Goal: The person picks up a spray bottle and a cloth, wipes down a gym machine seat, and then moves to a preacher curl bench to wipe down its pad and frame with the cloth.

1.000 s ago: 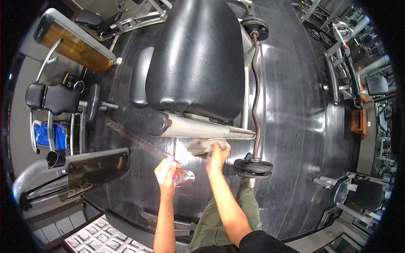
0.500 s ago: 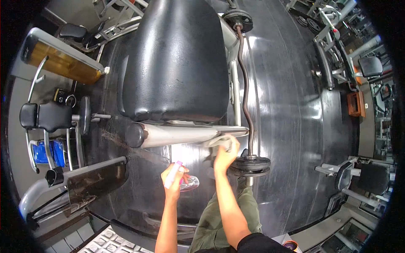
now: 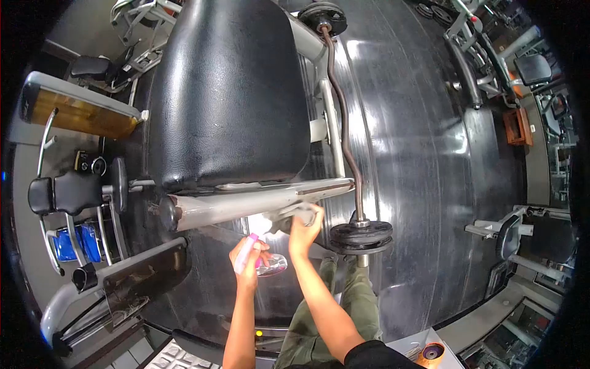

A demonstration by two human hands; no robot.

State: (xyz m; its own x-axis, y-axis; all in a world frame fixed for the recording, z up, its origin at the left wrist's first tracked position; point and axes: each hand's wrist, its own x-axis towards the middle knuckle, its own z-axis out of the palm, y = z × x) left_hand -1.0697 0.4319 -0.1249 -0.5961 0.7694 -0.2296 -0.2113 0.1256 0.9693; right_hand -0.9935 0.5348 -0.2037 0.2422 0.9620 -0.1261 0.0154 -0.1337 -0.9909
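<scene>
My left hand (image 3: 246,253) is closed around the neck of a spray bottle (image 3: 274,265) with a pink trigger and a clear body. In my right hand (image 3: 305,235) is a bunched grey cloth (image 3: 284,219), held against the lower side of a light metal tube (image 3: 227,209). This tube crosses in front of a black padded bench (image 3: 230,98) and has a dark end cap (image 3: 169,213) on the left. The spray bottle is just left of the cloth, below the tube.
A bent barbell (image 3: 345,132) with black plates (image 3: 361,235) lies close to the right of the bench. Exercise machines (image 3: 77,190) stand along the left, and more gym equipment (image 3: 509,237) at the right. An orange roll-like object (image 3: 431,353) is at the bottom right.
My right hand has moved left along the tube with the cloth, closer to the spray bottle. The view has shifted, so the bench and barbell appear further left.
</scene>
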